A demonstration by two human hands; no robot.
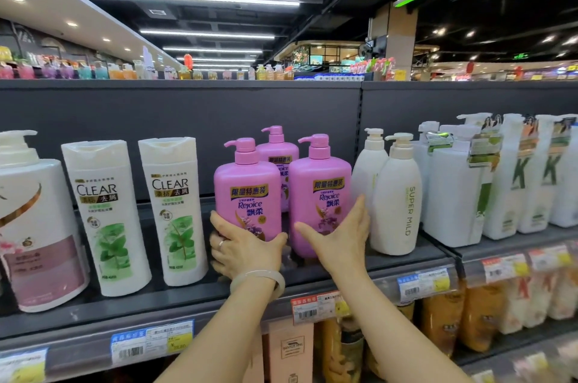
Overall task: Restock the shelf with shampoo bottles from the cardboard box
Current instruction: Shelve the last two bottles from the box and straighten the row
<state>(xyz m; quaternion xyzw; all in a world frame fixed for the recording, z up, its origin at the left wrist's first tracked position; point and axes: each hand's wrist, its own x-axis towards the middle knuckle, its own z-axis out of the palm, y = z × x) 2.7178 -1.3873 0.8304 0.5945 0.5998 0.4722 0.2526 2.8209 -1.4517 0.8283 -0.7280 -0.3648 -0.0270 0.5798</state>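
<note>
Left hand grip grasping left pink bottle near shelf edge, right hand released beside right pink bottle

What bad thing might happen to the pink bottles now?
1. The left hand grips the front-left pink bottle low down, near its base. It is tall with a heavy-looking pump top, so it might tip while being slid.
2. The right hand is open against the front-right pink bottle, which stands close to the white Super Mild bottle. A hard push may knock that one over.
3. A third pink bottle stands right behind and could get bumped backward.
</note>
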